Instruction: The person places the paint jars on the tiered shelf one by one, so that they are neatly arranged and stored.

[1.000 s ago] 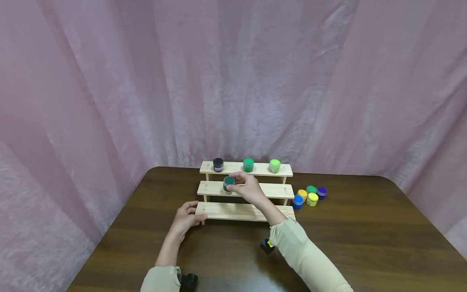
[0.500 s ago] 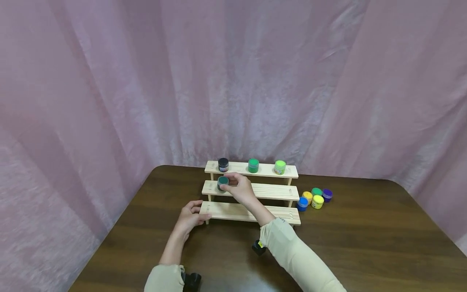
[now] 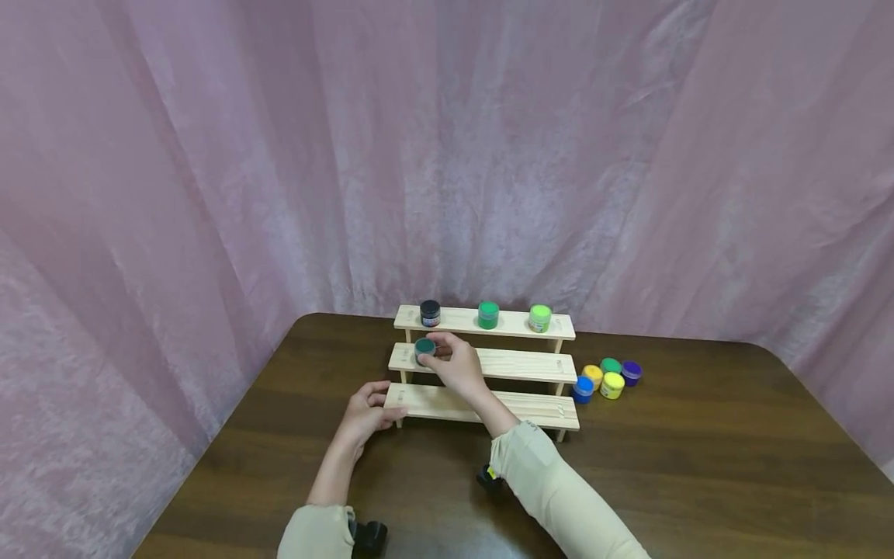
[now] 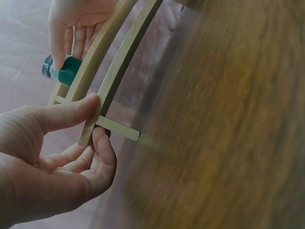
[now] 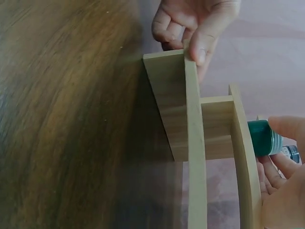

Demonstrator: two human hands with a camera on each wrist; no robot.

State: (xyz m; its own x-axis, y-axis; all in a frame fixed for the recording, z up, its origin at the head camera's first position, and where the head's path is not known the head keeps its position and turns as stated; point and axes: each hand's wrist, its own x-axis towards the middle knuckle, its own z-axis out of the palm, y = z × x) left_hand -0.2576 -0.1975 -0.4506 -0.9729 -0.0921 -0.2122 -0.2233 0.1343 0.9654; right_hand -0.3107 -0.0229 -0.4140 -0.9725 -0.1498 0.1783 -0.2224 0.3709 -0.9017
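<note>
A three-tier wooden display stand [image 3: 482, 404] stands on the table. My left hand [image 3: 368, 417] pinches the left end of its lowest shelf, thumb on top and fingers beneath, as the left wrist view shows up close. A dark green paint jar [image 3: 424, 351] is at the left end of the middle shelf. My right hand [image 3: 457, 367] holds it between thumb and fingers; in the right wrist view the jar [image 5: 259, 137] appears to touch the shelf. Along the top shelf are a black jar [image 3: 430, 313], a green jar [image 3: 488, 315] and a light green jar [image 3: 540, 318].
Right of the stand several jars cluster on the brown table [image 3: 698, 450]: blue [image 3: 583, 389], orange-yellow [image 3: 592, 376], yellow [image 3: 611, 385], green [image 3: 611, 366] and purple [image 3: 632, 373]. A pink curtain [image 3: 447, 155] hangs behind the table.
My right hand has carried the dark green jar leftward along the middle shelf to its left end. The left hand keeps its grip on the lowest shelf. The head view has shifted slightly.
</note>
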